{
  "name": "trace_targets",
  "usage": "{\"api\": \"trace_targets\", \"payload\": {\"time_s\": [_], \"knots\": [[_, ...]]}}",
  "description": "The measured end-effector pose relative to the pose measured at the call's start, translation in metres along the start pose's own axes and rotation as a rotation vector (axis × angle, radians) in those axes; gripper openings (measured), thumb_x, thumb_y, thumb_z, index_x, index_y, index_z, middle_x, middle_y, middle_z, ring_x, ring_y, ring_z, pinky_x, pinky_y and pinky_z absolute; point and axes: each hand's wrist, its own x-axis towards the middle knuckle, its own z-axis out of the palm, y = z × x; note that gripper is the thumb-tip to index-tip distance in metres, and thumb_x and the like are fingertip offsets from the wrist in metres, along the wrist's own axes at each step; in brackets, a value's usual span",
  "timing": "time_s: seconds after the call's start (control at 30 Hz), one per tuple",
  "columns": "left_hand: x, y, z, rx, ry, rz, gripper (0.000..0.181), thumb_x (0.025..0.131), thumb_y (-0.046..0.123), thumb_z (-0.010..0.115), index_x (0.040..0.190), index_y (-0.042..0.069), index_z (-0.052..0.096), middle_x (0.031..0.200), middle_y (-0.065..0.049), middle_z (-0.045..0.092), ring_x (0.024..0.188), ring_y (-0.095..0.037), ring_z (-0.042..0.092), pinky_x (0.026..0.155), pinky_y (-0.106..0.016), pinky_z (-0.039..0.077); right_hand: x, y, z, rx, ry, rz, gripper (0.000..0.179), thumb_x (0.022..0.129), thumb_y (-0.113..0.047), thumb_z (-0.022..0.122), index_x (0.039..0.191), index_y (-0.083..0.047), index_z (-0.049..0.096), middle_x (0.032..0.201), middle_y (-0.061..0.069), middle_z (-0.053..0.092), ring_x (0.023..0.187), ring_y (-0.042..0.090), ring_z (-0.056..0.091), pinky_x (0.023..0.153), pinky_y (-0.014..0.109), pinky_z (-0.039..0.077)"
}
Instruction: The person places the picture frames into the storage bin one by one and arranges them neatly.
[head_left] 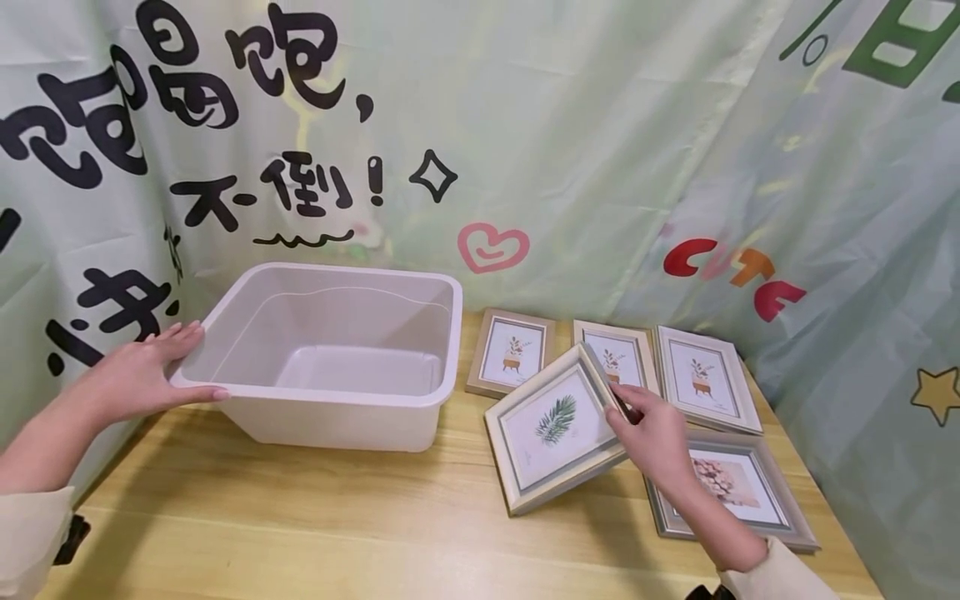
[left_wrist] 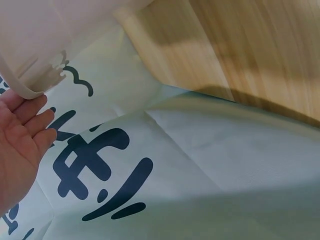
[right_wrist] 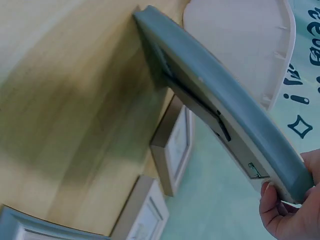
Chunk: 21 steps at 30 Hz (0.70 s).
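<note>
we judge the step in hand to be the lifting of one picture frame while the bin is steadied: the leaf-print frame (head_left: pixel 555 425), right of centre in the head view, is tilted up above the table (head_left: pixel 375 533), with its far right edge pinched between thumb and fingers of the right hand (head_left: pixel 656 433). we cannot tell whether its lowest corner touches the wood. the left hand (head_left: pixel 142 379), at the left of the frame, has thumb and fingers spread wide over the near left corner of the white bin (head_left: pixel 330 425), touching the rim. in our judgement, the next move calls for a firm pinch, since the frame is held by one edge only, and for care not to knock its neighbours. counting, we find one bin, two hands and five picture frames in sight: the one held, three plant-print frames at the right, namely the left one (head_left: pixel 513 354), the middle one (head_left: pixel 611 362), partly covered, and the right one (head_left: pixel 705 379), plus one pink-flower frame (head_left: pixel 738 487) at lower right.
</note>
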Motion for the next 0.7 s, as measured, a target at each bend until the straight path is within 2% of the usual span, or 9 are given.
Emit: {"api": "trace_targets", "payload": {"time_s": [0.07, 0.13, 0.3, 0.37, 0.43, 0.47, 0.57, 0.6, 0.7], "knots": [[0.000, 0.000, 0.001, -0.006, -0.004, -0.003, 0.101, 0.072, 0.057, 0.068, 0.140, -0.008, 0.030, 0.140, -0.037, 0.029, 0.120, -0.060, 0.033, 0.086, -0.067, 0.036, 0.001, -0.003, 0.000, -0.028, 0.010, -0.044, 0.031, 0.076, 0.001, 0.066, 0.107, 0.006, 0.067, 0.103, 0.024, 0.068, 0.065, 0.013, 0.058, 0.052, 0.017, 0.038], [-0.001, 0.000, 0.002, -0.012, -0.005, -0.004, 0.101, 0.073, 0.057, 0.067, 0.140, -0.008, 0.029, 0.140, -0.036, 0.029, 0.121, -0.059, 0.032, 0.088, -0.068, 0.035, 0.003, -0.006, 0.000, -0.046, 0.024, -0.081, 0.031, 0.075, 0.003, 0.066, 0.106, 0.006, 0.067, 0.107, 0.024, 0.067, 0.078, 0.025, 0.067, 0.057, 0.024, 0.047], [-0.001, 0.000, 0.002, -0.008, 0.002, -0.001, 0.102, 0.073, 0.058, 0.067, 0.140, -0.008, 0.028, 0.141, -0.036, 0.028, 0.121, -0.059, 0.032, 0.089, -0.068, 0.034, 0.006, -0.012, 0.001, -0.061, 0.061, -0.162, 0.030, 0.075, 0.003, 0.067, 0.105, 0.007, 0.068, 0.108, 0.021, 0.067, 0.096, 0.036, 0.066, 0.066, 0.039, 0.052], [-0.001, 0.000, 0.002, -0.005, 0.007, 0.001, 0.102, 0.073, 0.058, 0.067, 0.140, -0.008, 0.029, 0.141, -0.036, 0.029, 0.121, -0.059, 0.032, 0.089, -0.068, 0.034, 0.007, -0.014, 0.002, -0.049, 0.072, -0.190, 0.030, 0.074, 0.004, 0.068, 0.104, 0.006, 0.068, 0.107, 0.021, 0.068, 0.097, 0.036, 0.066, 0.067, 0.039, 0.054], [-0.001, 0.000, 0.003, -0.005, 0.010, 0.003, 0.102, 0.073, 0.058, 0.067, 0.140, -0.008, 0.029, 0.141, -0.036, 0.029, 0.121, -0.058, 0.033, 0.089, -0.068, 0.034, 0.008, -0.016, 0.004, -0.039, 0.097, -0.231, 0.030, 0.073, 0.005, 0.069, 0.103, 0.006, 0.069, 0.105, 0.020, 0.068, 0.096, 0.036, 0.066, 0.072, 0.024, 0.054], [-0.001, 0.000, 0.003, -0.007, 0.013, 0.005, 0.102, 0.073, 0.057, 0.067, 0.140, -0.008, 0.029, 0.141, -0.036, 0.028, 0.122, -0.058, 0.033, 0.089, -0.068, 0.034, 0.009, -0.017, 0.005, -0.033, 0.108, -0.252, 0.030, 0.072, 0.005, 0.070, 0.102, 0.005, 0.069, 0.105, 0.020, 0.069, 0.095, 0.035, 0.066, 0.072, 0.022, 0.053], [-0.001, 0.000, 0.004, -0.010, 0.020, 0.005, 0.101, 0.072, 0.057, 0.067, 0.140, -0.008, 0.029, 0.142, -0.035, 0.028, 0.121, -0.058, 0.033, 0.089, -0.068, 0.034, 0.011, -0.020, 0.007, -0.026, 0.137, -0.313, 0.029, 0.070, 0.006, 0.071, 0.100, 0.005, 0.070, 0.102, 0.018, 0.070, 0.091, 0.034, 0.068, 0.075, 0.023, 0.053], [-0.001, -0.001, 0.004, -0.011, 0.022, 0.005, 0.101, 0.072, 0.057, 0.067, 0.140, -0.008, 0.029, 0.142, -0.035, 0.028, 0.121, -0.058, 0.033, 0.089, -0.068, 0.034, 0.012, -0.022, 0.007, -0.028, 0.145, -0.330, 0.029, 0.070, 0.007, 0.071, 0.099, 0.005, 0.070, 0.101, 0.017, 0.070, 0.088, 0.033, 0.068, 0.071, 0.021, 0.051], [-0.002, -0.001, 0.004, -0.010, 0.024, -0.001, 0.101, 0.073, 0.057, 0.067, 0.140, -0.008, 0.029, 0.142, -0.036, 0.028, 0.120, -0.059, 0.033, 0.087, -0.068, 0.036, 0.015, -0.028, 0.007, -0.036, 0.138, -0.352, 0.028, 0.070, 0.007, 0.071, 0.098, 0.005, 0.071, 0.100, 0.017, 0.071, 0.071, 0.027, 0.065, 0.055, 0.029, 0.047]]}}
